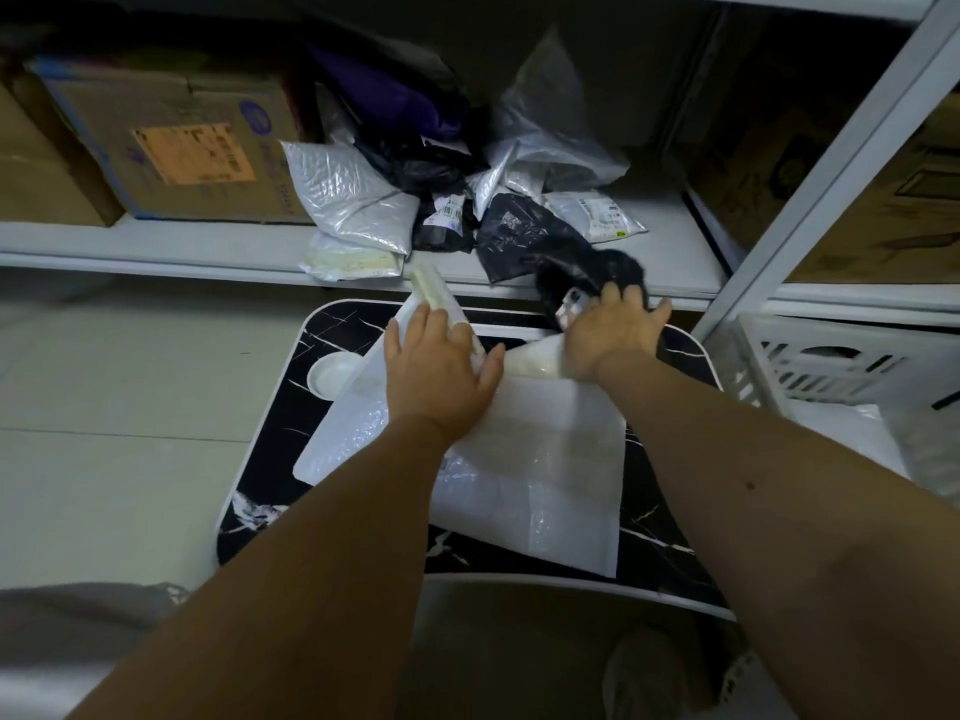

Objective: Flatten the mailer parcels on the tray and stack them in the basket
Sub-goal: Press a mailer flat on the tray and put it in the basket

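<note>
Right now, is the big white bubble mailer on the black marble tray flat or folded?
Mostly flat: the white bubble mailer lies spread on the tray; both hands press its far end.

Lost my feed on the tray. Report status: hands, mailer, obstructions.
Left hand flat, pressing white bubble mailer on marble-pattern tray. Right hand on mailer's far end, beside black bag. White basket at right.

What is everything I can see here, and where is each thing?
white bubble mailer parcel: one, white, flat on the tray
black marble-pattern tray: one, black with white veins, on the floor
white slatted plastic basket: one, white, right of tray
loose mailer bags: several, silver, black, white, piled on shelf
brown cardboard box: one, brown, shelf left
left hand: presses the parcel
right hand: presses the parcel's far end
</note>
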A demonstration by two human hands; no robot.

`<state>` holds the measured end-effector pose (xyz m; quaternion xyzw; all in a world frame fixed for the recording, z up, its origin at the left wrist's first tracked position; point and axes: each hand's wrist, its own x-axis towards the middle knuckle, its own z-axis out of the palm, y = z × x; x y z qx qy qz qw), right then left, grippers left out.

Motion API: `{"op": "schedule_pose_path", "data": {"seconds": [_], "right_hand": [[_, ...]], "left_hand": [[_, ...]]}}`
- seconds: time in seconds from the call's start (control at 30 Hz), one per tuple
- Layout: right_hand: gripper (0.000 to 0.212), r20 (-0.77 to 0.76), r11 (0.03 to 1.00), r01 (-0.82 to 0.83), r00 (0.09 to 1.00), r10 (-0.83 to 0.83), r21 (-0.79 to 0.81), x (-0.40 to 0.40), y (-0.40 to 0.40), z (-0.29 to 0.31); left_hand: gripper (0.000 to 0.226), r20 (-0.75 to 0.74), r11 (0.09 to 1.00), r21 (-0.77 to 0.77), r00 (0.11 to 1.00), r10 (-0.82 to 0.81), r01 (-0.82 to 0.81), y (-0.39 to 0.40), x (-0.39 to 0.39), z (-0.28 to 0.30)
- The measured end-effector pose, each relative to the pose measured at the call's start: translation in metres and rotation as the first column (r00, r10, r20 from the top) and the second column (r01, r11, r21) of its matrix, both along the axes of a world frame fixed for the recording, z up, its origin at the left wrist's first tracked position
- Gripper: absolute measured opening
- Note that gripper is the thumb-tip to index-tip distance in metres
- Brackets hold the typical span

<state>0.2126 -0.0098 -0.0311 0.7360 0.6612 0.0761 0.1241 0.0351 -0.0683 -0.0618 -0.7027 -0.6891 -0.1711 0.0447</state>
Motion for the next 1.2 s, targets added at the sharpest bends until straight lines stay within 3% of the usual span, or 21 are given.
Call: {"op": "schedule_pose_path", "data": {"seconds": [0.13, 0.37, 0.43, 0.53, 0.67, 0.73, 0.8, 0.97, 1.2], "right_hand": [[0.054, -0.032, 0.991, 0.124, 0.992, -0.122, 0.047, 0.044, 0.003, 0.011], [0.052, -0.319, 0.959, 0.183, 0.915, -0.246, -0.215, 0.081, -0.002, -0.002], [0.049, -0.366, 0.975, 0.204, 0.903, -0.223, -0.091, 0.071, -0.006, -0.005], [0.039, -0.42, 0.946, 0.188, 0.905, -0.063, 0.263, 0.043, -0.021, 0.0], [0.048, -0.415, 0.896, -0.045, 0.875, 0.248, 0.441, -0.006, -0.049, -0.005], [0.064, -0.447, 0.906, -0.202, 0.816, 0.366, 0.373, -0.028, -0.064, -0.018], [0.07, -0.509, 0.927, -0.276, 0.776, 0.372, 0.255, -0.038, -0.075, -0.038], [0.067, -0.451, 0.963, -0.269, 0.858, 0.247, 0.017, -0.027, -0.099, -0.087], [0.069, -0.38, 0.965, -0.255, 0.9, 0.214, -0.062, -0.025, -0.099, -0.107]], "left_hand": [[0.066, 0.015, 0.995, -0.03, 0.996, 0.091, -0.09, 0.002, 0.001, -0.001], [0.072, 0.029, 0.996, -0.018, 0.995, 0.092, -0.091, 0.008, 0.011, 0.002], [0.072, 0.025, 0.996, -0.011, 0.995, 0.094, -0.093, 0.006, 0.01, 0.001], [0.066, 0.058, 0.995, 0.033, 0.994, 0.087, -0.089, 0.001, 0.008, 0.001], [0.063, 0.134, 0.994, 0.066, 0.988, 0.072, -0.082, -0.002, 0.008, 0.003], [0.061, 0.124, 1.0, -0.007, 0.992, 0.008, -0.007, -0.004, 0.007, 0.002], [0.057, 0.058, 0.995, -0.099, 0.998, -0.023, 0.029, -0.007, 0.003, -0.004], [0.066, -0.145, 0.92, -0.389, 0.989, -0.01, -0.048, -0.037, -0.011, -0.044], [0.072, -0.152, 0.883, -0.465, 0.988, -0.014, -0.06, -0.041, -0.007, -0.069]]}}
